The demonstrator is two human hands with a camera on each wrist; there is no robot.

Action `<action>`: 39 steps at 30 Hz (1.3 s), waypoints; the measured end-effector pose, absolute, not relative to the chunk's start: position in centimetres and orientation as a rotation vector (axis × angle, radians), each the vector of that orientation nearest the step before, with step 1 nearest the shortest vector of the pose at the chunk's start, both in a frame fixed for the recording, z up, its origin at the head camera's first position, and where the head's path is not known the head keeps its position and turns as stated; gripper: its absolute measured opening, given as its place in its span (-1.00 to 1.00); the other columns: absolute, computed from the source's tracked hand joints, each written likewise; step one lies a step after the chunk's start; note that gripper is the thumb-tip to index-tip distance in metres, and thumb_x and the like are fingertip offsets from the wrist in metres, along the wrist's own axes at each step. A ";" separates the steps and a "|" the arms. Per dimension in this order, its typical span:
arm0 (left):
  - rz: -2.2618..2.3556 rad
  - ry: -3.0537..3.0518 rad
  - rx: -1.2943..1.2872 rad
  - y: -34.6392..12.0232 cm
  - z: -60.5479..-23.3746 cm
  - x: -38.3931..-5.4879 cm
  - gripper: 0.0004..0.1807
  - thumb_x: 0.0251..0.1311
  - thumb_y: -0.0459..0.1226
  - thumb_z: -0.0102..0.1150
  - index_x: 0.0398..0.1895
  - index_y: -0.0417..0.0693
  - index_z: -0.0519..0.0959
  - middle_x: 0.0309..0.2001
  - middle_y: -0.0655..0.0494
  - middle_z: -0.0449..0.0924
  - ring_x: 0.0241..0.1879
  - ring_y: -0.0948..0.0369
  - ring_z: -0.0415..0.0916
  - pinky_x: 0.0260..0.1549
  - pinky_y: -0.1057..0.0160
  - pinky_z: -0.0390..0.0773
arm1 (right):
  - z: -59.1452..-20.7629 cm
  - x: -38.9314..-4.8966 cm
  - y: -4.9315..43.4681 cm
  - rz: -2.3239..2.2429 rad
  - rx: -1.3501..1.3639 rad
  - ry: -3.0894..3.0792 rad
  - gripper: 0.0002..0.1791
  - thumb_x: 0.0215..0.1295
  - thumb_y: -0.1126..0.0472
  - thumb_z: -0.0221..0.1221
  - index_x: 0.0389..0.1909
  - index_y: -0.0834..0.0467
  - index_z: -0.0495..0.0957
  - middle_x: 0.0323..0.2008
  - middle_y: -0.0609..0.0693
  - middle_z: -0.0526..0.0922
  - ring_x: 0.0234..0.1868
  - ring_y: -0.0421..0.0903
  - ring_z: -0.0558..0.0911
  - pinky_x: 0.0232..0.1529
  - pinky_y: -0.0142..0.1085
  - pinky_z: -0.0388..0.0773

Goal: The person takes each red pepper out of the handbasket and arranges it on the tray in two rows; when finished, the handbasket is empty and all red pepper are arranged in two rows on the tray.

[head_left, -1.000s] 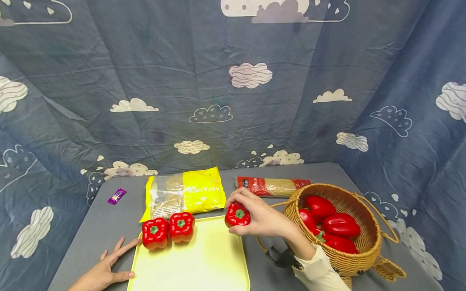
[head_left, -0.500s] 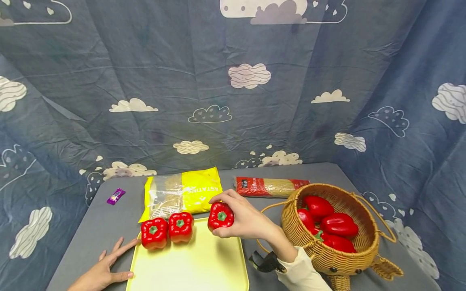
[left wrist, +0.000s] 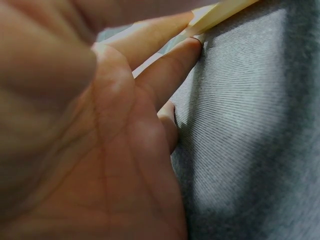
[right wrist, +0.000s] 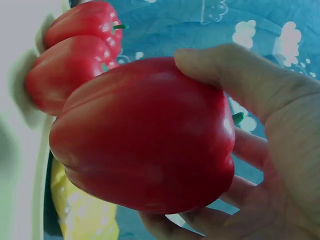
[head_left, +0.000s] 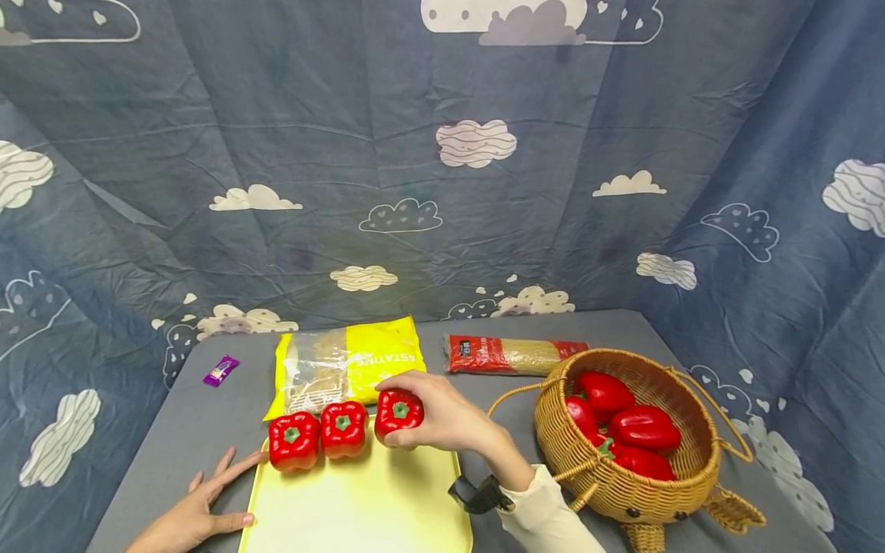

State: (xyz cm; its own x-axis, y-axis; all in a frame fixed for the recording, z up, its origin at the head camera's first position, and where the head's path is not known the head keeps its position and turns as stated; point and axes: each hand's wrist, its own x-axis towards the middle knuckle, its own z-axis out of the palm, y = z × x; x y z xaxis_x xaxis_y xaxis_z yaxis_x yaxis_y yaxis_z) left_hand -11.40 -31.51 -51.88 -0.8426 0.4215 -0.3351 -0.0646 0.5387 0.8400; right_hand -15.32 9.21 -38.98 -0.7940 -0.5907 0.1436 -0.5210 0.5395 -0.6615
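Observation:
My right hand (head_left: 442,411) grips a red bell pepper (head_left: 399,413) by its sides, stem up, over the far right part of the yellow tray (head_left: 359,507). In the right wrist view the held pepper (right wrist: 150,135) fills the middle, thumb on one side and fingers round the other. Two more bell peppers, one in the middle (head_left: 343,428) and one at the left (head_left: 293,441), stand side by side along the tray's far edge. My left hand (head_left: 190,511) rests at the tray's left edge with fingers spread; in the left wrist view its fingertips (left wrist: 187,47) touch the rim.
A wicker basket (head_left: 574,468) with several red peppers (head_left: 646,427) stands at the right. Behind the tray lie a yellow pasta bag (head_left: 383,361) and a red-ended noodle packet (head_left: 518,355). A small purple wrapped packet (head_left: 221,370) lies at the far left.
My right hand has carried the bell pepper leftward from the tray's right edge, closer to the two standing peppers. The left hand has stayed in place.

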 end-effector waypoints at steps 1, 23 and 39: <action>1.268 2.266 0.282 -31.5 -51.9 -11.4 -0.05 0.15 -0.21 0.42 0.53 -0.24 0.11 0.51 -0.56 -0.36 0.44 -0.47 -0.70 0.09 -0.56 -0.85 | -39.2 -15.5 9.1 -1.080 -0.966 2.677 -0.35 0.08 0.02 0.43 0.25 -0.02 0.54 0.18 -0.09 0.62 0.09 -0.12 0.57 0.02 -0.32 0.56; 1.246 2.276 0.268 -31.4 -51.8 -11.6 -0.04 0.14 -0.22 0.43 0.53 -0.25 0.12 0.51 -0.57 -0.37 0.44 -0.48 -0.68 0.10 -0.56 -0.83 | -42.5 -17.3 7.8 -0.973 -0.879 2.739 -0.28 0.09 0.02 0.49 0.30 0.06 0.50 0.17 0.03 0.57 0.14 -0.02 0.54 0.12 -0.16 0.54; 1.252 2.256 0.263 -31.4 -51.5 -11.5 -0.06 0.15 -0.24 0.41 0.51 -0.34 0.10 0.51 -0.55 -0.38 0.43 -0.48 -0.71 0.10 -0.52 -0.88 | -43.1 -17.7 7.2 -0.862 -0.871 2.738 -0.28 0.15 0.06 0.46 0.34 0.03 0.46 0.24 0.03 0.53 0.26 -0.01 0.51 0.28 -0.11 0.48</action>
